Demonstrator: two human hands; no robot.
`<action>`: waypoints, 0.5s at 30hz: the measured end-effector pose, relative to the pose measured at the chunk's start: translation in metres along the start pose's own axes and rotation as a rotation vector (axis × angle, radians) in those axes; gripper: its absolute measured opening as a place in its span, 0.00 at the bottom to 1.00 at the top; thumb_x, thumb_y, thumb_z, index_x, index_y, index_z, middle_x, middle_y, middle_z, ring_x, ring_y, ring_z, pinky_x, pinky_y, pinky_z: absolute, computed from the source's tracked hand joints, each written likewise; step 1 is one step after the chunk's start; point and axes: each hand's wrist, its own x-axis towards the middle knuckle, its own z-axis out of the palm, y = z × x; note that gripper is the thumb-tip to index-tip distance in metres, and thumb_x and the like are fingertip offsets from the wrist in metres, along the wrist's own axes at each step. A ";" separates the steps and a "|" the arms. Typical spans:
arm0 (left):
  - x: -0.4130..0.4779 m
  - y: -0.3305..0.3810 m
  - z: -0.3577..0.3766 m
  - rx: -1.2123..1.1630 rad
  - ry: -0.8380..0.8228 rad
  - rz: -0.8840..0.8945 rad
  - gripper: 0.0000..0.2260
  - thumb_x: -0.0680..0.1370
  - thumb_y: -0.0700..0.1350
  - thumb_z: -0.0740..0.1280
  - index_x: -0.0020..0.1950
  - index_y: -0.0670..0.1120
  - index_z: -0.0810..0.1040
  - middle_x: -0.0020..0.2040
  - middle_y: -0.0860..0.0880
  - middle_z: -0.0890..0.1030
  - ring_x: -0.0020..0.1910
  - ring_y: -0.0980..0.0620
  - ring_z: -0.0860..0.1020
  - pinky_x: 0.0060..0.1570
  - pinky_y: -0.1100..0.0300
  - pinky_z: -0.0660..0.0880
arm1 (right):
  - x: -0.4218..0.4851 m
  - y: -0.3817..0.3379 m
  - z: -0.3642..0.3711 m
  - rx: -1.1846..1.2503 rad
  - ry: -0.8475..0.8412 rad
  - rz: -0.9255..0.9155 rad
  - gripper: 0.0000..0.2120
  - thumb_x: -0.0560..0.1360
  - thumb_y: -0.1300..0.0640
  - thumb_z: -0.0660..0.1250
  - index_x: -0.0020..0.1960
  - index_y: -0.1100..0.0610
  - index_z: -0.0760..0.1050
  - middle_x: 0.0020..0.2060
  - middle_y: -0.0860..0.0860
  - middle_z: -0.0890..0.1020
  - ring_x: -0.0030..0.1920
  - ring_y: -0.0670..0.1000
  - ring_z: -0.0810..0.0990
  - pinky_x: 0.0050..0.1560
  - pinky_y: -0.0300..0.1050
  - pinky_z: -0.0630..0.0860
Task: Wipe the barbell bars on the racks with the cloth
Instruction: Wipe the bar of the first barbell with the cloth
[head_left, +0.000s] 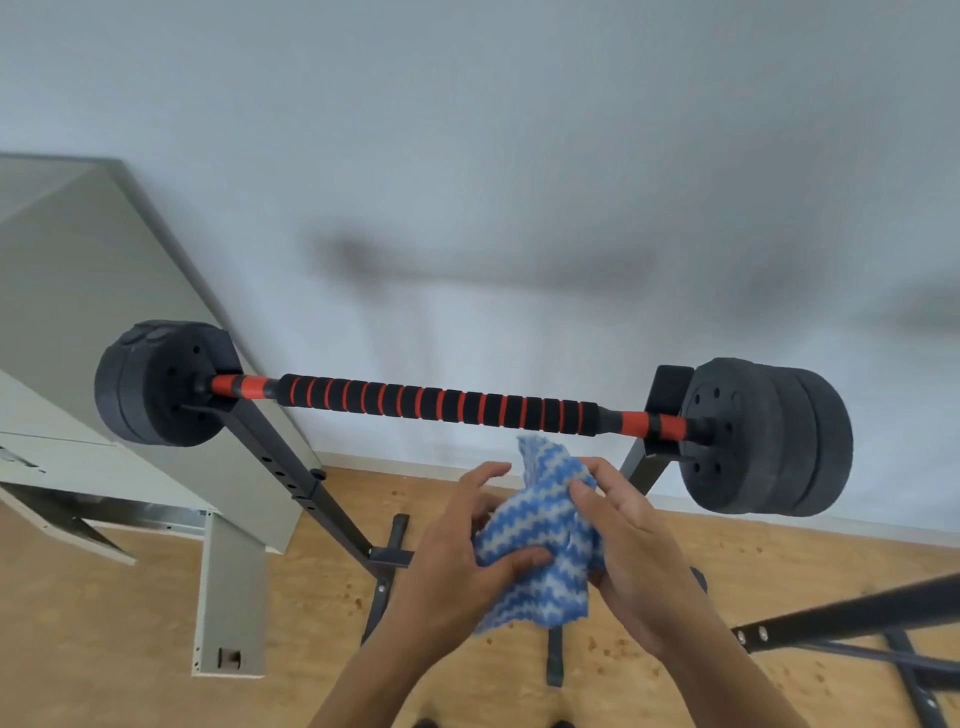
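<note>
A barbell bar (436, 402) with a black and orange striped grip lies across two dark rack uprights, with black weight plates (156, 384) on the left end and more plates (763, 436) on the right end. Just below the bar's middle, both hands hold a crumpled blue and white zigzag cloth (540, 530). My left hand (457, 566) grips its lower left side with the thumb over the fabric. My right hand (634, 545) pinches the upper right part. The cloth hangs a little short of the bar and does not touch it.
A grey cabinet or desk (104, 312) stands at the left against the white wall. The rack's legs and base bars (389, 556) spread over the wooden floor. Another dark bar (852, 613) crosses the lower right corner.
</note>
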 end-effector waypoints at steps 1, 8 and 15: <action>0.003 0.001 0.001 0.009 -0.037 -0.029 0.27 0.74 0.53 0.79 0.68 0.59 0.70 0.55 0.59 0.85 0.52 0.58 0.85 0.50 0.60 0.83 | 0.001 0.000 -0.007 -0.087 0.006 -0.039 0.10 0.86 0.52 0.58 0.63 0.48 0.75 0.47 0.59 0.85 0.48 0.61 0.86 0.50 0.61 0.83; 0.003 0.009 -0.008 0.080 -0.063 -0.039 0.11 0.75 0.51 0.78 0.50 0.46 0.80 0.48 0.55 0.86 0.46 0.56 0.85 0.42 0.63 0.80 | 0.000 -0.009 -0.061 -0.521 -0.086 -0.056 0.14 0.85 0.60 0.57 0.59 0.43 0.75 0.43 0.49 0.85 0.43 0.51 0.86 0.41 0.48 0.83; 0.013 0.051 -0.015 0.213 -0.245 0.102 0.07 0.82 0.51 0.71 0.59 0.53 0.84 0.54 0.54 0.85 0.53 0.50 0.84 0.54 0.47 0.82 | 0.004 -0.030 -0.055 -0.736 -0.166 -0.257 0.25 0.69 0.33 0.74 0.63 0.36 0.74 0.60 0.34 0.78 0.61 0.39 0.78 0.56 0.40 0.79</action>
